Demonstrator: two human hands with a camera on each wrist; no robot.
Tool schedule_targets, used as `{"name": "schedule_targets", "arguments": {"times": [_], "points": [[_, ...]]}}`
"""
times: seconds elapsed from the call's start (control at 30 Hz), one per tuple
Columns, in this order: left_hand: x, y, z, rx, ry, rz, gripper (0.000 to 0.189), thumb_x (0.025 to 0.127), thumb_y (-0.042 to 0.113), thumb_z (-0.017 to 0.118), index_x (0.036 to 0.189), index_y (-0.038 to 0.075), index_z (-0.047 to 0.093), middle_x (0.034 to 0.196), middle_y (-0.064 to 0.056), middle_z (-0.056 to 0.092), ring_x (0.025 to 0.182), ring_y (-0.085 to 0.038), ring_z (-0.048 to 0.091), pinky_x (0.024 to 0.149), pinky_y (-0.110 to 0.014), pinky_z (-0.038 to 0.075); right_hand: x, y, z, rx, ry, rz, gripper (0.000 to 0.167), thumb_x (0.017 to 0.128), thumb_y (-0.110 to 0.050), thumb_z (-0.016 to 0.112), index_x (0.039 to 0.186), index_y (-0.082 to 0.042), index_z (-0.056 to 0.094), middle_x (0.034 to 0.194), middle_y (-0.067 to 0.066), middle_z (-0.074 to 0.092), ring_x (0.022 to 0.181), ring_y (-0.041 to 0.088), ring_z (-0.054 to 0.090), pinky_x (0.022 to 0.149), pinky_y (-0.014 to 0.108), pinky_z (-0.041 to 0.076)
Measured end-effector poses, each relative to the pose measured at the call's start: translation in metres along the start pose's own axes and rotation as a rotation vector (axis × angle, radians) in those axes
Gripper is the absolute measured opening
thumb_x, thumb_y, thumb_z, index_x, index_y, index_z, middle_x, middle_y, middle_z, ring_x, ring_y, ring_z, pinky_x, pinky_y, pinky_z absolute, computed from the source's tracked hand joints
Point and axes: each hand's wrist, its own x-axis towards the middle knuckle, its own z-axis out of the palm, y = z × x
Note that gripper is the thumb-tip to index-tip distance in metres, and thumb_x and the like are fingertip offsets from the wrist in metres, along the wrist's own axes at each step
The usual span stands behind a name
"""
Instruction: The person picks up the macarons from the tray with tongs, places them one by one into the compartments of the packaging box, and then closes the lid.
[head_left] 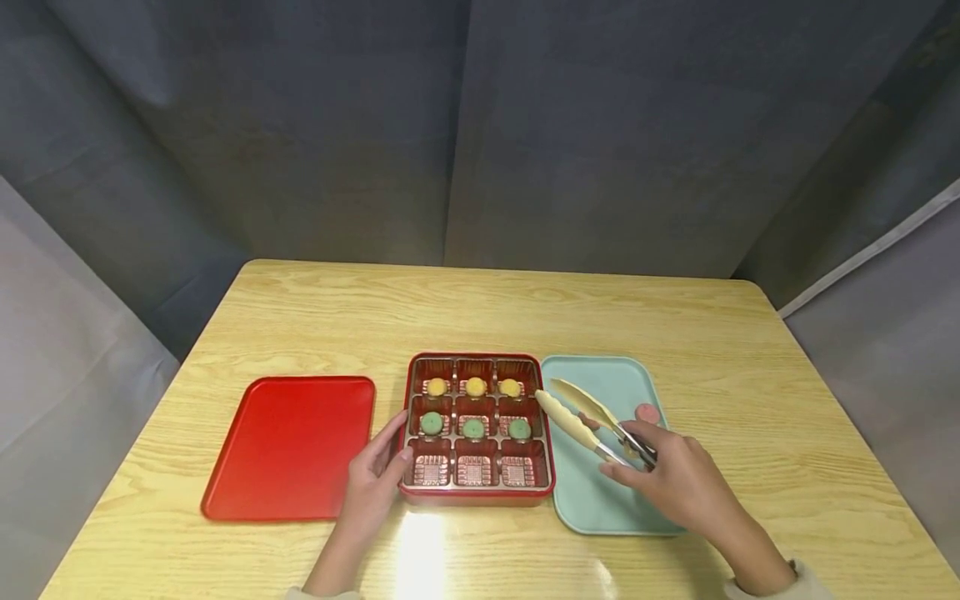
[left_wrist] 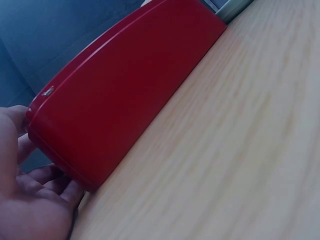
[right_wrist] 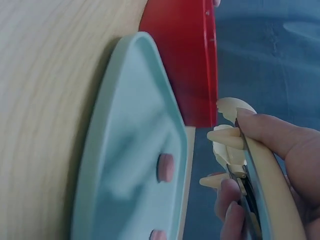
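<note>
My left hand (head_left: 372,475) holds the left side of a red box (head_left: 480,498), its thumb on the rim and its fingers against the wall. Inside the box is a clear divided insert; yellow macarons (head_left: 476,387) sit in the back row and green macarons (head_left: 473,429) in the middle row. The front row's compartments hold nothing. My right hand (head_left: 678,475) grips tongs (head_left: 570,421) with cream tips, over the pale blue tray (head_left: 600,508). The tong tips are spread apart near the box's right rim, with nothing between them. Two pink macarons (right_wrist: 165,167) lie on the tray.
A flat red tray or lid (head_left: 292,450) lies on the wooden table (head_left: 480,308) left of the box. The pale blue tray stands close along the box's right side. Dark curtains (head_left: 450,133) hang behind the table.
</note>
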Motion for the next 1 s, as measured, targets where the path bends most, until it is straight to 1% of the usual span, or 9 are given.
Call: {"name": "schedule_targets", "arguments": {"times": [0.07, 0.17, 0.27, 0.43, 0.6, 0.67, 0.83, 1.0], "points": [[0.000, 0.001, 0.000, -0.002, -0.001, 0.002, 0.051, 0.093, 0.011, 0.056, 0.142, 0.020, 0.043, 0.152, -0.004, 0.032, 0.140, -0.016, 0.029, 0.105, -0.014, 0.031, -0.003, 0.004, -0.001, -0.009, 0.003, 0.014, 0.063, 0.072, -0.044, 0.078, 0.117, -0.003, 0.064, 0.082, 0.003, 0.067, 0.069, 0.014, 0.054, 0.057, 0.026, 0.044], [0.000, 0.001, 0.000, -0.005, -0.002, 0.008, 0.051, 0.093, 0.010, 0.056, 0.142, 0.020, 0.043, 0.152, -0.004, 0.033, 0.139, -0.015, 0.029, 0.106, -0.014, 0.031, -0.006, 0.009, -0.001, -0.019, 0.000, 0.032, 0.064, 0.072, -0.045, 0.078, 0.118, -0.002, 0.063, 0.087, 0.006, 0.069, 0.072, 0.015, 0.057, 0.059, 0.029, 0.046], [0.001, 0.001, 0.001, -0.010, 0.002, 0.011, 0.051, 0.093, 0.009, 0.056, 0.141, 0.019, 0.044, 0.151, -0.004, 0.033, 0.139, -0.015, 0.029, 0.106, -0.014, 0.031, -0.008, 0.014, -0.001, -0.024, -0.011, 0.051, 0.064, 0.072, -0.045, 0.078, 0.118, -0.003, 0.063, 0.083, 0.004, 0.067, 0.069, 0.014, 0.055, 0.057, 0.028, 0.045], [0.000, 0.000, 0.001, -0.033, 0.000, 0.015, 0.051, 0.092, 0.008, 0.056, 0.141, 0.017, 0.044, 0.151, -0.005, 0.033, 0.140, -0.017, 0.028, 0.105, -0.015, 0.032, -0.013, 0.023, 0.001, -0.024, -0.027, 0.100, 0.064, 0.073, -0.048, 0.076, 0.116, -0.003, 0.063, 0.084, 0.003, 0.066, 0.068, 0.014, 0.053, 0.056, 0.027, 0.043], [0.000, -0.002, 0.000, -0.032, -0.006, 0.010, 0.051, 0.093, 0.011, 0.057, 0.141, 0.020, 0.044, 0.151, -0.001, 0.034, 0.139, -0.014, 0.029, 0.105, -0.015, 0.032, -0.017, 0.031, 0.003, -0.033, -0.020, 0.114, 0.060, 0.074, -0.045, 0.077, 0.113, -0.002, 0.064, 0.084, 0.004, 0.067, 0.066, 0.014, 0.053, 0.055, 0.027, 0.043], [-0.001, -0.002, 0.000, -0.032, -0.007, 0.008, 0.051, 0.093, 0.012, 0.057, 0.141, 0.021, 0.044, 0.151, 0.001, 0.035, 0.139, -0.013, 0.029, 0.105, -0.015, 0.032, -0.018, 0.033, 0.004, -0.043, -0.016, 0.114, 0.060, 0.074, -0.044, 0.077, 0.113, -0.001, 0.063, 0.086, 0.007, 0.068, 0.067, 0.015, 0.055, 0.055, 0.028, 0.044], [0.000, -0.001, 0.000, -0.037, -0.006, 0.015, 0.051, 0.093, 0.011, 0.057, 0.141, 0.019, 0.044, 0.150, 0.000, 0.035, 0.138, -0.013, 0.030, 0.105, -0.015, 0.033, -0.020, 0.037, 0.005, -0.058, -0.024, 0.126, 0.068, 0.073, -0.046, 0.076, 0.116, 0.005, 0.061, 0.096, 0.019, 0.069, 0.074, 0.020, 0.061, 0.056, 0.034, 0.048], [0.000, -0.001, 0.000, -0.040, -0.004, 0.010, 0.051, 0.092, 0.010, 0.057, 0.141, 0.019, 0.044, 0.150, -0.001, 0.035, 0.138, -0.013, 0.031, 0.105, -0.015, 0.033, -0.021, 0.039, 0.008, -0.058, -0.020, 0.128, 0.068, 0.073, -0.044, 0.077, 0.116, 0.006, 0.060, 0.101, 0.024, 0.067, 0.079, 0.025, 0.064, 0.059, 0.040, 0.051]]}}
